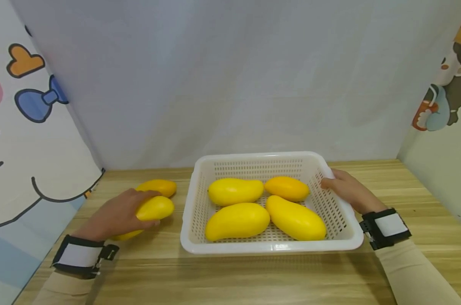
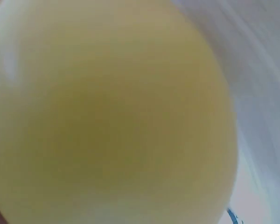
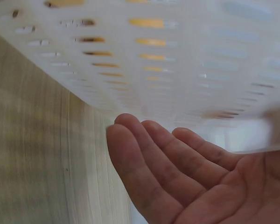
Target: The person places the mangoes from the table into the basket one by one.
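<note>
My left hand (image 1: 117, 214) grips a yellow mango (image 1: 155, 208) at the left of the table in the head view. That mango (image 2: 112, 112) fills most of the left wrist view. Just behind it lies an orange-yellow mango (image 1: 162, 187), and a yellow piece of fruit (image 1: 127, 235) shows below the palm, mostly hidden. A white perforated basket (image 1: 272, 246) in the middle contains several yellow mangoes (image 1: 238, 221). My right hand (image 1: 350, 191) holds the basket's right side, thumb over the rim. In the right wrist view, its fingers (image 3: 163, 163) extend under the outside wall.
The wood-grain table (image 1: 230, 279) runs beneath everything. A pale cloth backdrop (image 1: 230, 84) stands close behind the basket. Cartoon-printed panels border the left (image 1: 32, 161) and right (image 1: 432, 144) sides.
</note>
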{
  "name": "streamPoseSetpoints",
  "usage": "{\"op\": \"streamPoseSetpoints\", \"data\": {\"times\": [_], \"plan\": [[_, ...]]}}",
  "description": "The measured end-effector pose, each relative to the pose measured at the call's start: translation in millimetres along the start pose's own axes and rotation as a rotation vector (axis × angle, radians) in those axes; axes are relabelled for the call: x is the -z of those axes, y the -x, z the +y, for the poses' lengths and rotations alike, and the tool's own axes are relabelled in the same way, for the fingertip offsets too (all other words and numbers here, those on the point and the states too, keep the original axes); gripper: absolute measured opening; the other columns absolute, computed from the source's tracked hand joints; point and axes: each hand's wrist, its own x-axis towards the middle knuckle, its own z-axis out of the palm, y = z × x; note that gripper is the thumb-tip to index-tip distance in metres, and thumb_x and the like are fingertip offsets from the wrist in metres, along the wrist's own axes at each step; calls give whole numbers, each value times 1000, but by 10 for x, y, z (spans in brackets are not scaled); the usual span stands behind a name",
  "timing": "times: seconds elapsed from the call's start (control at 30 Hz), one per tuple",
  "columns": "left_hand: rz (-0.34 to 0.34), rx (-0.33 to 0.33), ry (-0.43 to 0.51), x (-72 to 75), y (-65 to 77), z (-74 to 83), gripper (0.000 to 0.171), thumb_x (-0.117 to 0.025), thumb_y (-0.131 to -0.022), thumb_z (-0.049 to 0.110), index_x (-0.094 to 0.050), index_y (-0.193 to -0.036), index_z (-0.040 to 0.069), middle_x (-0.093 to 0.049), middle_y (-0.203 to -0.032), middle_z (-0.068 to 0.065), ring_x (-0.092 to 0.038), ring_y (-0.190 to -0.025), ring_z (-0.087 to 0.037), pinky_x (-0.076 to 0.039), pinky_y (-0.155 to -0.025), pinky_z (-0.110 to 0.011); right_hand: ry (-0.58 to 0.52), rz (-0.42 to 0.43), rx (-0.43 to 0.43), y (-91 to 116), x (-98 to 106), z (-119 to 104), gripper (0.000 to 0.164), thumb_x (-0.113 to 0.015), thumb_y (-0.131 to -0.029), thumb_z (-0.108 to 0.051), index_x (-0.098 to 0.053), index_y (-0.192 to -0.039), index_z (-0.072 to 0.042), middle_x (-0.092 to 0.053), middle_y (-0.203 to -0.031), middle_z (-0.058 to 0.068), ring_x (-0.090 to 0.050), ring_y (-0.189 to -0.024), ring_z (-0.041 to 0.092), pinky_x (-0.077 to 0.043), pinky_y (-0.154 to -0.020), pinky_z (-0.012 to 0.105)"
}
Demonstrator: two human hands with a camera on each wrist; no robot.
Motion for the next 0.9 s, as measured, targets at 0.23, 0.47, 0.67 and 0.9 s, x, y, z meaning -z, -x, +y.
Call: {"op": "streamPoseSetpoints", "data": {"times": [0.23, 0.47, 0.67, 0.9], "plan": [[67, -17, -29, 65, -4, 14, 72, -59, -75, 67, -51, -129, 20, -56, -95, 1, -47, -80, -16, -42, -62, -33, -12, -3, 16, 5, -3, 3, 49, -41, -93, -16, -29, -138, -3, -55, -110, 31, -64, -79, 35, -53, -62, 50], [175, -31, -17, 138, 27, 13, 72, -65, -74, 60, -49, -131, 20, -59, -107, -6, -50, -91, -22, -44, -69, -39, -24, -8, 21, 3, -15, -11, 49, -41, -93, -15, -29, -138, -2, -54, -112, 32, -64, -80, 36, -52, -62, 50], [312, -75, 14, 183, 52, 30, 71, -70, -72, 55, -49, -132, 23, -59, -111, -4, -50, -93, -20, -44, -69, -41, -28, -4, 14, 2, -23, -15, 49, -41, -92, -15, -29, -139, -3, -53, -113, 32, -64, -80, 35, -52, -63, 51], [419, -154, 58, 303, 35, 168, 71, -72, -70, 53, -50, -131, 24, -57, -116, 1, -48, -93, -15, -45, -72, -38, -20, -5, 15, 25, -13, -27, 49, -41, -93, -16, -28, -138, -2, -54, -112, 32, -64, -80, 36, -52, -63, 50]]}}
